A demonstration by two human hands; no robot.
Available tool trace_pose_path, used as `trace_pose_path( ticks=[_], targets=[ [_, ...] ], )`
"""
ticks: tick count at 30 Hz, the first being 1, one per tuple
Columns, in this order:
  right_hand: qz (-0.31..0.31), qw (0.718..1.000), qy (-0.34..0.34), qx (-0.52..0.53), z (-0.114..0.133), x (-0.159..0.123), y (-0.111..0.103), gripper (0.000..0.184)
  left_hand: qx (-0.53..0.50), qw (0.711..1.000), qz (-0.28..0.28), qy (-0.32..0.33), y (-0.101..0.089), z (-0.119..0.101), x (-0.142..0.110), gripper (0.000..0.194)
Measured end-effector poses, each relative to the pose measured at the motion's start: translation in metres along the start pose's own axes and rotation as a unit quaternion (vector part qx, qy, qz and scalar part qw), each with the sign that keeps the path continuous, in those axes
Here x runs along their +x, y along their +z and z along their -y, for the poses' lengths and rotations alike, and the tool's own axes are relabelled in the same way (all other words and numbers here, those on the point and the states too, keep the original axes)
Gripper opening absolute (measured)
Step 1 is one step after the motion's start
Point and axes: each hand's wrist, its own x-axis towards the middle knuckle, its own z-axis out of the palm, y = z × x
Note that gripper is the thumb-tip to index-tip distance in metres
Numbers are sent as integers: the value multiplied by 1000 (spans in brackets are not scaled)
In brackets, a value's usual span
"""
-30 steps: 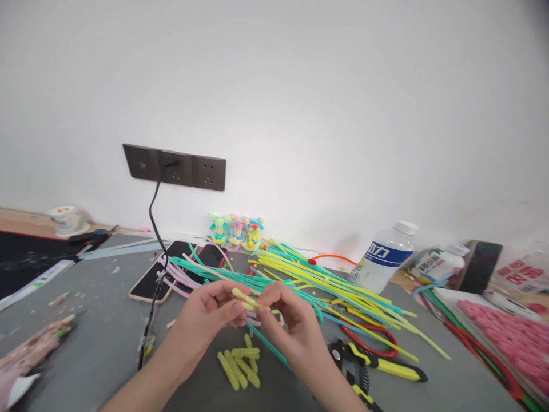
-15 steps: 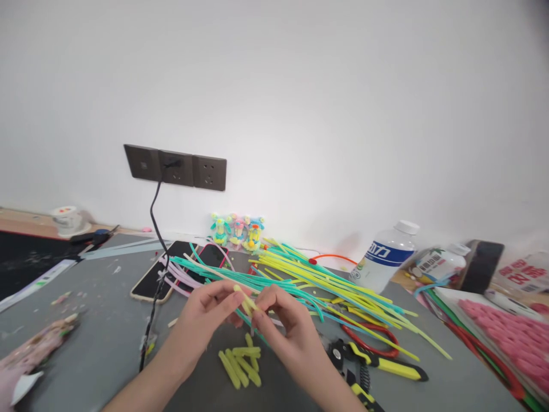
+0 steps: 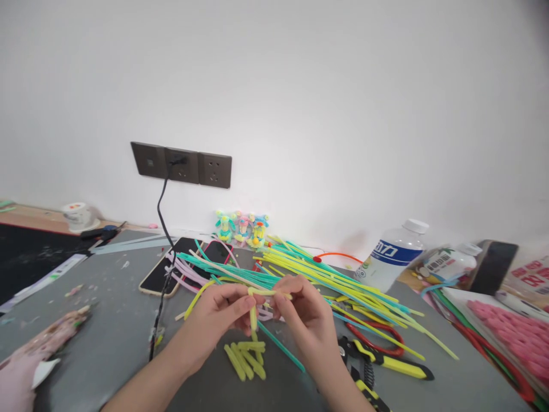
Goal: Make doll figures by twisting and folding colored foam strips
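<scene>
A pale yellow pipe cleaner [image 3: 253, 320] is bent at a corner between my two hands, one part hanging down and another running to the right. My left hand [image 3: 229, 309] pinches it near the bend. My right hand [image 3: 300, 309] grips the sideways part between thumb and fingers. Below them on the grey table lies a small pile of short, folded yellow-green pipe cleaner pieces [image 3: 245, 361]. Just behind my hands spreads a bundle of long teal and yellow pipe cleaners [image 3: 309, 269].
Yellow-and-black pliers [image 3: 398, 366] and red-handled scissors [image 3: 397, 343] lie right of my right hand. A bottle [image 3: 392, 257] stands behind them. Phones [image 3: 156, 277] and a black cord [image 3: 160, 309] are at left. Several small figures [image 3: 242, 229] stand by the wall [image 3: 300, 114].
The yellow pipe cleaner has gone from a slanted strip to a bent corner. My right hand has moved right and up a little; the whole view has shifted slightly.
</scene>
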Motion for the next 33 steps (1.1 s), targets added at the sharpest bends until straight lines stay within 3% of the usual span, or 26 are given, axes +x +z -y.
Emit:
trace_pose_path(
  ticks=[10,15,33],
  targets=[
    [-2,998,27,61,5,4,1,15,0,994,71,-86,1,1,-2,32],
    [21,998,21,49,4,3,2,16,39,988,74,-133,0,2,-3,36],
    [66,995,64,24,4,3,2,10,-55,986,93,-129,1,-1,-3,29]
  ],
)
